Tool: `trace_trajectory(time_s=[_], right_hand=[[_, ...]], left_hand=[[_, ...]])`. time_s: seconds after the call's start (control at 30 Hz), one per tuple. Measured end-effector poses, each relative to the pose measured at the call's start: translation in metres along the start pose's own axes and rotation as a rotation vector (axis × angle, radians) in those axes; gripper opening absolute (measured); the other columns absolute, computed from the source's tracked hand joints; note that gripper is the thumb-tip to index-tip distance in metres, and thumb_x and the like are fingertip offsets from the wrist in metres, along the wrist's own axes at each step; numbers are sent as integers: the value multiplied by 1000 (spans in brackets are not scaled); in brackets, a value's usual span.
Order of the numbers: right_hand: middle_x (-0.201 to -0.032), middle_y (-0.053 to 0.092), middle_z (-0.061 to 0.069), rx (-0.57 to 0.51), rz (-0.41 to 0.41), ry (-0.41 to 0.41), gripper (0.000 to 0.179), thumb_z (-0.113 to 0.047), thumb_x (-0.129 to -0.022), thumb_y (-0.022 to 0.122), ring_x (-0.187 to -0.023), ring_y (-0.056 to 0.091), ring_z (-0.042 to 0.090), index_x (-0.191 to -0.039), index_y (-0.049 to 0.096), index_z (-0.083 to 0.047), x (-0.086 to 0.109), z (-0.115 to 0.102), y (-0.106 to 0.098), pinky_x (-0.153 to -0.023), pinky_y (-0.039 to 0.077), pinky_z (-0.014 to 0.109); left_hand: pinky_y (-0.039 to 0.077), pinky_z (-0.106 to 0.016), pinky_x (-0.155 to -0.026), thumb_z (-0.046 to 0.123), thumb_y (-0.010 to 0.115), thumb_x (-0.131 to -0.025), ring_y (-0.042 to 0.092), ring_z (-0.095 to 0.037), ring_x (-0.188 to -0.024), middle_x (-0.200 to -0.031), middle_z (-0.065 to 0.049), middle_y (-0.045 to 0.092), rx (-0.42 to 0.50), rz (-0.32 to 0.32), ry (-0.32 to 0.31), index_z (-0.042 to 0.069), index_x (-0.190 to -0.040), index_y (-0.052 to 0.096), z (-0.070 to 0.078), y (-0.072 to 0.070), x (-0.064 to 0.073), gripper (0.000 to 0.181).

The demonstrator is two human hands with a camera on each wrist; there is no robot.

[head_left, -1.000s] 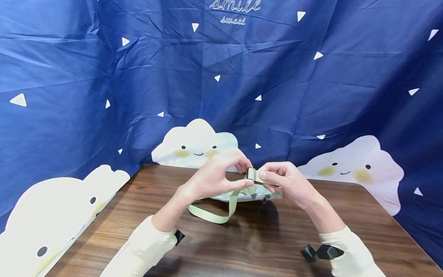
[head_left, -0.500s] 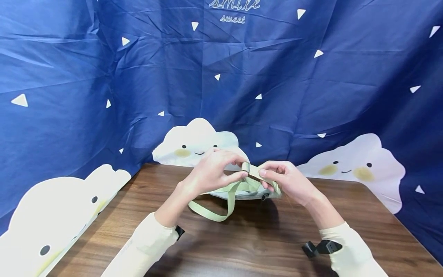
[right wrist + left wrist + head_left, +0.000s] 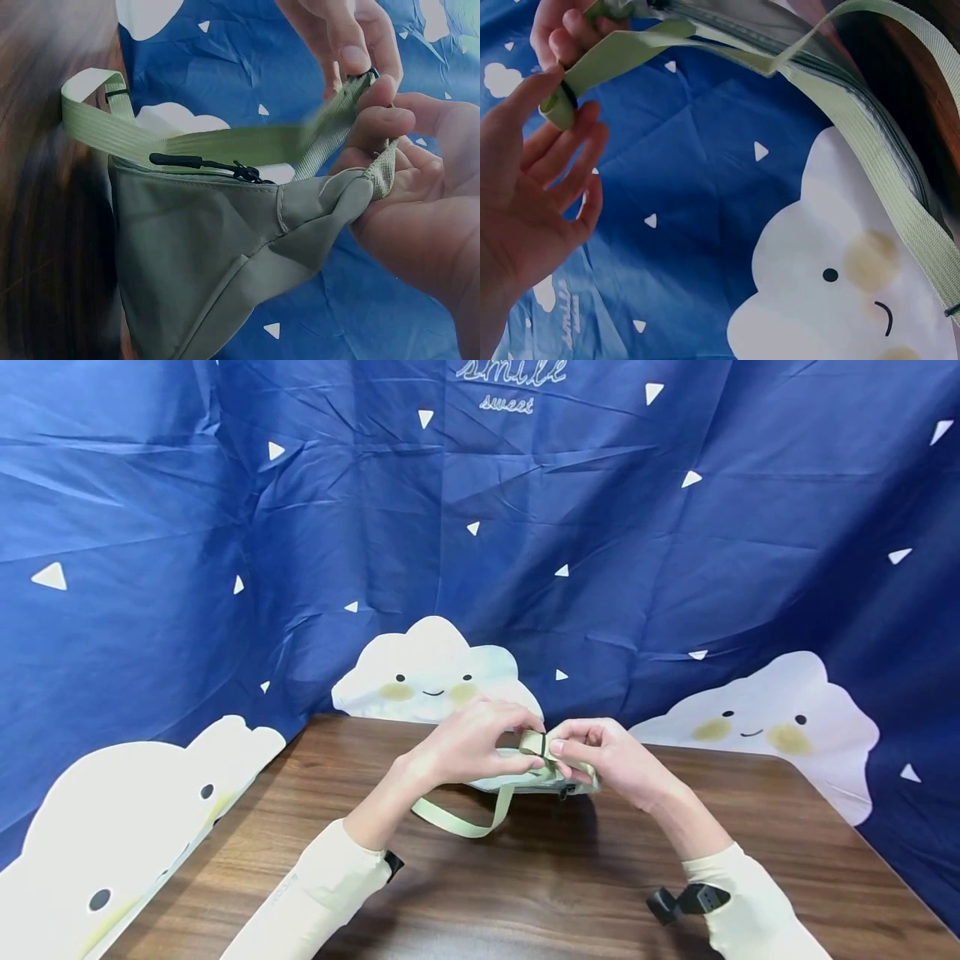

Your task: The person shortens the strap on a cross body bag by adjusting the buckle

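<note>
A grey-green sling bag (image 3: 187,240) with a pale green webbing strap (image 3: 459,823) sits at the far side of the table, partly hidden behind the hands. My left hand (image 3: 474,745) pinches a folded loop of the strap at a dark strap slider (image 3: 543,744), thumb below and fingers above. Close on its right, my right hand (image 3: 611,758) pinches the webbing between thumb and index finger. In the right wrist view, the bag's narrow corner lies against the right hand's palm. A black zipper pull (image 3: 176,160) shows along the bag's top edge.
The brown wooden table (image 3: 480,893) extends in front of the bag. Behind it hangs a blue cloth (image 3: 585,527) printed with clouds and white triangles. A slack strap loop (image 3: 97,124) hangs over the table side of the bag.
The strap stretched between the hands has shortened to a small gap. My right hand has moved left toward my left hand, and the slider has turned edge-on.
</note>
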State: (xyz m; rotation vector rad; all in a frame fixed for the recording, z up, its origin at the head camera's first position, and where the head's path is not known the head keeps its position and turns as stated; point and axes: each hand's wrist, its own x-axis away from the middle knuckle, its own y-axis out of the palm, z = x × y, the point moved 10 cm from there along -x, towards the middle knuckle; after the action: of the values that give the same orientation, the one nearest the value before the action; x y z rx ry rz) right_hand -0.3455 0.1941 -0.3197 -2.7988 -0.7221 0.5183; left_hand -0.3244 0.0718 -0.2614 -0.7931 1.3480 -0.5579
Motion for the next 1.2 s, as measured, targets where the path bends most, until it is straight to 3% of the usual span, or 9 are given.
trace_trajectory(time_s=[0.37,0.77,0.93,1.07,1.2], right_hand=[[-71,62,13,-39,32,30,20,-13,-101,65,-58,57,17,-105,67,7,1,5,-11,-49,45,25],[-67,60,10,19,48,33,19,-15,-99,69,-55,54,15,-102,70,4,0,5,-7,-48,42,24],[-64,59,11,35,86,47,20,-17,-97,71,-52,52,14,-99,71,3,-1,6,-8,-47,42,24],[-62,58,10,54,95,48,20,-17,-96,72,-50,49,13,-97,71,2,-1,7,-6,-45,41,24],[-64,59,9,-7,73,27,18,-13,-98,69,-51,49,13,-96,68,5,-2,5,-2,-46,40,24]], left_hand=[[40,-28,-76,39,83,-86,55,-1,-74,-79,17,61,-158,-29,-17,19,-107,77,3,-7,2,30],[39,-25,-73,34,86,-84,53,3,-72,-82,19,64,-140,-47,-22,20,-102,78,5,-3,1,24],[37,-27,-76,36,85,-85,50,1,-71,-77,20,58,-197,-52,-51,23,-101,77,7,-6,1,22],[37,-30,-83,39,84,-85,55,0,-80,-84,19,63,-224,-50,-56,24,-102,77,10,-4,1,24],[39,-32,-88,38,85,-85,57,-3,-86,-91,15,66,-198,-42,-52,20,-106,78,12,-2,1,29]])
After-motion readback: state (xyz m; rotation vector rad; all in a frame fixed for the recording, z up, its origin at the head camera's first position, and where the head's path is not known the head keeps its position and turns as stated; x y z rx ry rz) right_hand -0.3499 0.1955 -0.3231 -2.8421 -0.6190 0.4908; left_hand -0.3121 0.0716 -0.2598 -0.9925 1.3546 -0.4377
